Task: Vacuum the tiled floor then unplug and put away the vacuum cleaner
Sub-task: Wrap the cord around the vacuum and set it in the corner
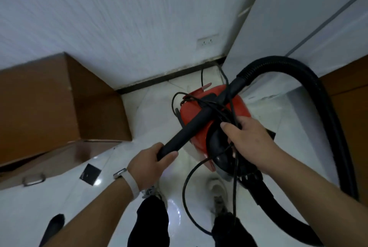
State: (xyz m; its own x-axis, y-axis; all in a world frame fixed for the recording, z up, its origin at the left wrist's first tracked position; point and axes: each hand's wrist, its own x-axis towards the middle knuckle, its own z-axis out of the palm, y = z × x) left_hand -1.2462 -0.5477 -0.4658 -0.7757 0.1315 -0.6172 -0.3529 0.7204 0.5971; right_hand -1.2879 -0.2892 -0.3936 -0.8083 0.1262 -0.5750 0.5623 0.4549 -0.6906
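Red glossy vacuum cleaner (242, 107), just ahead of both hands over the shiny white tiled floor (111, 167). The smooth black wand (191, 127) is gripped at its end by the left hand (151, 159). Looped cord (184, 189) is clutched against the body by the right hand (249, 139). A ribbed hose (278, 63) is arched to the right.

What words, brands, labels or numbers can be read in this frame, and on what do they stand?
No text can be read anywhere.
Red vacuum cleaner: no brand or label shows on its visible shell.
Wall socket: only blurred marks, nothing legible.
Wristwatch: too small and blurred to read.
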